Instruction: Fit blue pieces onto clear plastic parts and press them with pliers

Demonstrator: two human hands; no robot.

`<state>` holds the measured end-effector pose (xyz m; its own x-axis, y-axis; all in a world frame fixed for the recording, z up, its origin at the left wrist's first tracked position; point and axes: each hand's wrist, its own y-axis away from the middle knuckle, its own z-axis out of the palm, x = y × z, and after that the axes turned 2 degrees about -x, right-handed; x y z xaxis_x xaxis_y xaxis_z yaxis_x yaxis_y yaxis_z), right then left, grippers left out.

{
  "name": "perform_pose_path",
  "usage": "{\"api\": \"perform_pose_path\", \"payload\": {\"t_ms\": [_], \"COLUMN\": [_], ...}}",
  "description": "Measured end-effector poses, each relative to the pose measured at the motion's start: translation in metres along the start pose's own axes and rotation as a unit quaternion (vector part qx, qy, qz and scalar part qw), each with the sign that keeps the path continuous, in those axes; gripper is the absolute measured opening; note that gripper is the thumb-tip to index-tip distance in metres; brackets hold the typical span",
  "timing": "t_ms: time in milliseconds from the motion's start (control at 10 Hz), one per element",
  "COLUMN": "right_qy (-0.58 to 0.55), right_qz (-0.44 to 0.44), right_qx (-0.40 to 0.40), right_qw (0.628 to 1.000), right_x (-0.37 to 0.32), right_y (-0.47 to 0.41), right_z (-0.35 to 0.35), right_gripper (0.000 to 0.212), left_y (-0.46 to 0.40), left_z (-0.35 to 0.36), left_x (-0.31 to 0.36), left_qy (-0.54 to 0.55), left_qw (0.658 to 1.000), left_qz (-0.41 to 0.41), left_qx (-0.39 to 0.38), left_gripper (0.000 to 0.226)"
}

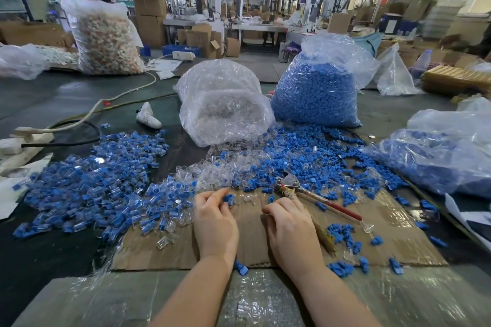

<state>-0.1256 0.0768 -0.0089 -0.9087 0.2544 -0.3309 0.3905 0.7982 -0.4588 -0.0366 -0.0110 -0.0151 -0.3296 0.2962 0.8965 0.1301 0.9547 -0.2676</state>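
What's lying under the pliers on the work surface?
The pliers lie on a sheet of brown cardboard, handles toward the right hand. Loose blue pieces surround them; anything beneath the cardboard is hidden.

left hand [214, 223]: bare, no glove | right hand [291, 231]: bare | forearms: bare, sleeveless

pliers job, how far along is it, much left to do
Done: a big spread of joined blue-and-clear pieces lies to the left. In hand: the left hand pinches one blue piece; the right hand grips the pliers, jaws holding nothing I can see. Left: plenty, going by the loose blue pieces, loose clear parts, and the bag of blue pieces behind.
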Motion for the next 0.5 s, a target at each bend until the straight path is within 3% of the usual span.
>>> {"api": "perform_pose_path", "payload": {"t_ms": [300, 500], "right_qy": [-0.041, -0.159], "right_qz": [0.040, 0.134], "right_qx": [0.003, 0.068], "right_qw": [0.998, 0.976], "right_x": [0.005, 0.011], "right_y": [0.000, 0.001], "right_z": [0.000, -0.007], "right_gripper": [0.012, 0.016], "left_y": [0.002, 0.006], "left_z": [-0.002, -0.017], "left_x": [0.002, 0.002], "left_qy": [0.010, 0.057], "left_qw": [1.000, 0.998], "left_qz": [-0.001, -0.007], "left_qx": [-0.009, 0.014], "left_gripper": [0.035, 0.022]}}
